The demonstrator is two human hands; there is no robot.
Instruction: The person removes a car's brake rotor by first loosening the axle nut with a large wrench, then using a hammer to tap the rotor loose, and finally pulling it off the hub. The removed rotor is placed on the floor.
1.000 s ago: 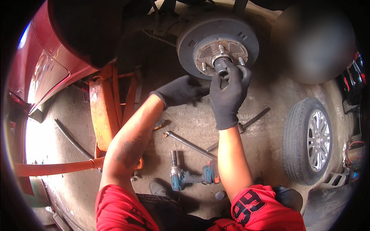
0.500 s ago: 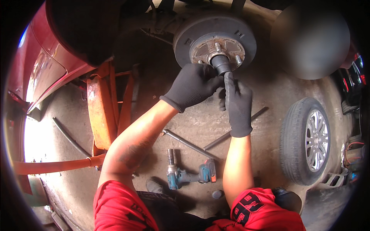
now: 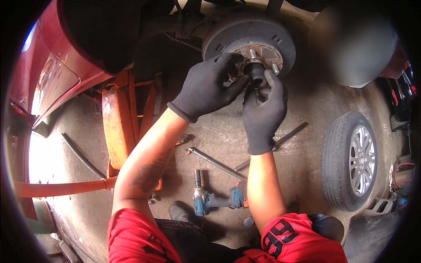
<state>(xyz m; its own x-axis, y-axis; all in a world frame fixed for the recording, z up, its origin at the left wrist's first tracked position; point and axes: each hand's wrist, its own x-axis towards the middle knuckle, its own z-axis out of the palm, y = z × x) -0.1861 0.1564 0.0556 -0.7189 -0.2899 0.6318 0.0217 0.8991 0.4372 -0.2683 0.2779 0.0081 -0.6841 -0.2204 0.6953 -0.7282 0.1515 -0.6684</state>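
Both my hands wear black gloves and meet at the hub of a grey brake drum (image 3: 228, 37) with rusty wheel studs, high in the middle of the view. My left hand (image 3: 206, 87) curls its fingers on the left side of a dark cylindrical cap (image 3: 255, 72) at the hub centre. My right hand (image 3: 264, 107) grips the same cap from below, thumb and fingers pinched around it. The car's red body (image 3: 48, 74) fills the left.
An orange floor jack (image 3: 116, 118) stands under the car on the left. On the concrete lie a teal impact wrench (image 3: 215, 201), a long breaker bar (image 3: 215, 162) and a removed wheel with tyre (image 3: 351, 160) at right. A blurred shape (image 3: 351, 44) sits upper right.
My left hand rose from lower left up to the hub. My right hand shifted slightly down and now pinches the cap from beneath. The view moved closer to the drum.
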